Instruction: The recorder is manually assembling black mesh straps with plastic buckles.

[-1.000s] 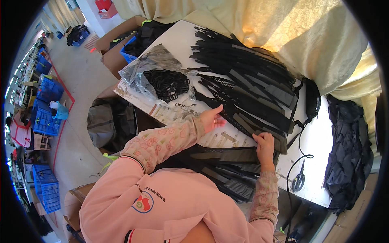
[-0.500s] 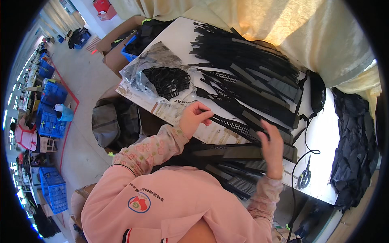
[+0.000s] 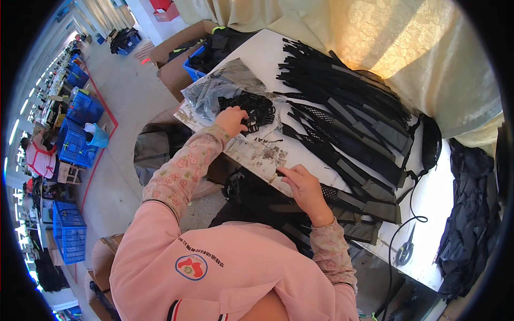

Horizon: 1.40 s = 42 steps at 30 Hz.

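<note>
My left hand (image 3: 232, 122) is at the near edge of a heap of black plastic buckles (image 3: 259, 109). Its fingers curl down onto the buckles, and the fingertips are partly hidden. The heap spills from a clear plastic bag (image 3: 206, 96). My right hand (image 3: 306, 191) is over the table's near edge, with thumb and forefinger pinched on the narrow dark end of a strap; most of that strap is hidden beneath the hand. Beside it lie several black straps with mesh and grey panels (image 3: 342, 139), fanned out across the white table (image 3: 262, 53).
More straps (image 3: 267, 206) hang at the table's near side. Scissors (image 3: 405, 251) and a black cable (image 3: 393, 230) are at the right, by a black pouch (image 3: 431, 142) and dark fabric (image 3: 466, 214). A cardboard box (image 3: 174, 75) and blue bin (image 3: 193, 64) stand beyond the table's left.
My left hand has left the strap end and moved up-left onto the buckles. My right hand has come left and down to pinch a strap end. The view has shifted slightly.
</note>
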Tool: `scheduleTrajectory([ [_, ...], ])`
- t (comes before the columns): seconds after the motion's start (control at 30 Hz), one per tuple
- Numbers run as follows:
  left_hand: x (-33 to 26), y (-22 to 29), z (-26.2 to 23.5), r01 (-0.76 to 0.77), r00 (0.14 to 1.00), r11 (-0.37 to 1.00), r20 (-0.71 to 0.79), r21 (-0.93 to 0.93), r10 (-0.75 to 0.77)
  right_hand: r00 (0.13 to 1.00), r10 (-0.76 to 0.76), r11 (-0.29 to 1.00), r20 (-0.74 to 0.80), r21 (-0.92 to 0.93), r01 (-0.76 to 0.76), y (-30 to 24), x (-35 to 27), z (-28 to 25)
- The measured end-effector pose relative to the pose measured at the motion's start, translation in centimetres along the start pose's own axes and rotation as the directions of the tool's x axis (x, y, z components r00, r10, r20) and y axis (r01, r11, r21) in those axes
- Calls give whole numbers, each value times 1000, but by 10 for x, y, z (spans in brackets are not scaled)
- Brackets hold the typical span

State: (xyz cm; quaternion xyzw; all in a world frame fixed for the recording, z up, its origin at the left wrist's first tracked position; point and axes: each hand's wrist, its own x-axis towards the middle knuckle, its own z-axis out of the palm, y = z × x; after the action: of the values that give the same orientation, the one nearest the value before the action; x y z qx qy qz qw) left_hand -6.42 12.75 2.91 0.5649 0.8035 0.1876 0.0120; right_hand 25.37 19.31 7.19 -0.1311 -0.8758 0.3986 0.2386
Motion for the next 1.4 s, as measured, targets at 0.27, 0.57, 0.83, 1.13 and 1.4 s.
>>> scheduleTrajectory([
  [0.27,11,-1,1,-59,996,995,69,83,53,993,104,993,-61,58,-100,7,1,-1],
  [0.57,-54,129,-17,448,874,-503,481,-739,71,943,325,774,-74,593,-220,17,-4,-18],
  [0.83,-73,168,2,599,772,-612,575,-516,270,953,273,585,129,764,-271,7,-10,-29],
  [1.13,-71,172,-4,612,763,-581,594,-538,254,950,262,644,170,702,-303,0,-8,-34],
  [1.4,-73,172,-1,603,776,-548,586,-579,235,952,267,672,147,680,-294,4,-9,-32],
])
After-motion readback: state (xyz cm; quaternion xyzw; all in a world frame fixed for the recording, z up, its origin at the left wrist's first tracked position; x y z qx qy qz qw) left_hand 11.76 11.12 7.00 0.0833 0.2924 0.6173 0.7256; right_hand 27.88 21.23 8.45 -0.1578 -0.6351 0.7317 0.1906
